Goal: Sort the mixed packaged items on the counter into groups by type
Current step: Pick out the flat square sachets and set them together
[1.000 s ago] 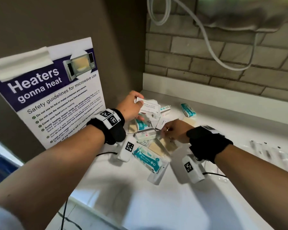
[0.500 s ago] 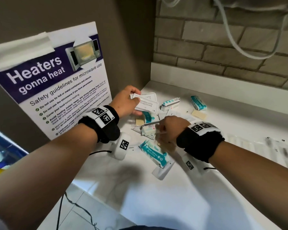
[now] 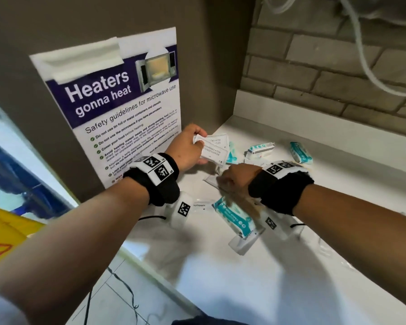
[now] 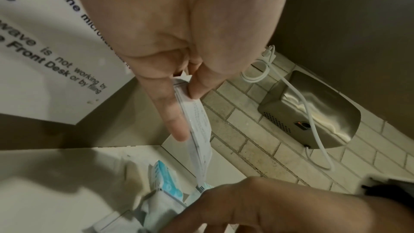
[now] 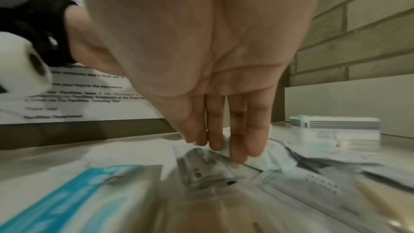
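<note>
My left hand [image 3: 198,144] pinches a few white shampoo sachets [image 3: 215,150] between thumb and fingers, above the counter's back left corner. The left wrist view shows the sachets [image 4: 199,130] edge-on, hanging down from the pinch. Just to the right, my right hand [image 3: 229,182] hovers low over the mixed pile. Its straight fingers [image 5: 238,141] point down and touch a crumpled white and teal packet [image 5: 266,161]. A teal and white packet [image 3: 232,216] and a toothpaste box [image 3: 244,240] lie under the right wrist. Two more teal packets [image 3: 300,152] lie farther back.
A microwave safety poster [image 3: 127,109] hangs on the wall at the left. The white counter [image 3: 220,289] ends in an edge at the near left. Clear wrapped items [image 3: 326,249] lie on the right. A metal hand dryer [image 4: 313,112] and a white cable hang on the brick wall.
My right hand has left the tan packets and shifted a little left over the middle of the pile. The left hand still holds the sachets in nearly the same place.
</note>
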The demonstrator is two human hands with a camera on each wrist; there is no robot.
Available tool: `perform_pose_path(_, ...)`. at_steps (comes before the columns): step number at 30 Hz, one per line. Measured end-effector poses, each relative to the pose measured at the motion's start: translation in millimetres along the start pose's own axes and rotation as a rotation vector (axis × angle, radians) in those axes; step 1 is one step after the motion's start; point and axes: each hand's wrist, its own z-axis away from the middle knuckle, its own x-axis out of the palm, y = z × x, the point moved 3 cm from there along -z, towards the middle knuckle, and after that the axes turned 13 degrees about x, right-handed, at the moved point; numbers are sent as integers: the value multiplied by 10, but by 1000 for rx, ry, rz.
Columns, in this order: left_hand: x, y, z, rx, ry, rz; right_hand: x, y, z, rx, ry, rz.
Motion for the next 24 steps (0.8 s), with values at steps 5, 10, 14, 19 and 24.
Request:
perform_pose_path(5, 78, -22, -49, 8, -6, -28, -37, 20, -129, 1, -58, 54)
perform_pose_path(10, 114, 6, -133, 26, 10, -84, 77, -1, -342, 75, -36, -94)
perform_pose_path(14, 101, 7, -184, 27, 29, -113, 46, 29, -318, 45, -18, -192)
perform_pose_path(19, 134, -95, -252, -31, -14, -139, -113, 138, -136, -47, 127, -267)
perform_pose_path(24, 390, -12, -269, -32, -165, 24, -386, 432, 103, -8, 271, -475)
